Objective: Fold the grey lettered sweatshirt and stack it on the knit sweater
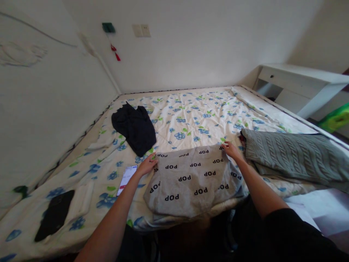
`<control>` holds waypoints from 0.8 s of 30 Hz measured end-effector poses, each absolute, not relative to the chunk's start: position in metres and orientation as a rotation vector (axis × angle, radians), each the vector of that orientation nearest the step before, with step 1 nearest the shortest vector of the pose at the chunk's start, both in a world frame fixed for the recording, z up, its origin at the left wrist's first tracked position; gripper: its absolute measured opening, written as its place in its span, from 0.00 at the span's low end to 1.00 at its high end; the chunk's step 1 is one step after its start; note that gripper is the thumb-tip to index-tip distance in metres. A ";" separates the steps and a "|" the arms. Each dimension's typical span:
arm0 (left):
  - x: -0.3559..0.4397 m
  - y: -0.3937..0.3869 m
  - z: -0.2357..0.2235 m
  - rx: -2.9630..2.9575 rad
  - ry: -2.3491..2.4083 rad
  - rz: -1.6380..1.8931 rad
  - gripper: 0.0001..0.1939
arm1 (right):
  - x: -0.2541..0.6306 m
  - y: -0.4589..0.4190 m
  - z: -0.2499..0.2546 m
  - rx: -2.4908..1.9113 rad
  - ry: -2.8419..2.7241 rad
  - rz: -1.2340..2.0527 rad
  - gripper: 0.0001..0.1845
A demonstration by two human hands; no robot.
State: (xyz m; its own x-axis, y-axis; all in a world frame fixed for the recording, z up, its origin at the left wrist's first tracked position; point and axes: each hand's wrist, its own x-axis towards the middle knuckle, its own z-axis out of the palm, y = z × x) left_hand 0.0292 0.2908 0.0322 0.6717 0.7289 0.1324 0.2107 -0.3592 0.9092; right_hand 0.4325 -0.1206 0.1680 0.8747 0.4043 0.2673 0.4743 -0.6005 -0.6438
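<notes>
Your fingers (153, 158) lie spread and open on the far edge of the grey POP cloth (191, 182), with your left hand (147, 164) at one corner and your right hand (231, 150) at the other. Neither seems to pinch it, though the view is poor. The cloth lies on a floral quilt (185, 123), near a cable-knit blanket (291, 156) and a dark garment (133, 127). A phone (127, 178) lies beside your left wrist, its screen blurred. Farther left is a black object (54, 214), too dark to make out. A white wall (191, 47) rises behind the bed, and a white desk (300, 85) is cut off at right. Your body hides the near bed edge.
</notes>
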 end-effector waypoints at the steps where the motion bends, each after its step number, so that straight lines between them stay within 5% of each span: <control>1: 0.033 0.297 0.031 1.897 0.737 0.633 0.46 | 0.434 -0.117 0.169 -2.321 -0.624 -0.141 0.27; 7: 0.060 0.310 0.031 1.849 0.668 0.653 0.47 | 0.432 -0.096 0.165 -2.303 -0.727 -0.219 0.21; 12: 0.073 0.310 0.034 1.917 0.623 0.783 0.34 | 0.435 -0.089 0.165 -2.291 -0.797 -0.214 0.12; 19: 0.073 0.321 0.021 1.547 0.812 0.965 0.29 | 0.467 -0.112 0.172 -2.126 -0.558 -0.280 0.30; 24: 0.074 0.313 0.022 1.694 0.923 0.943 0.19 | 0.475 -0.118 0.156 -2.278 -0.470 -0.256 0.22</control>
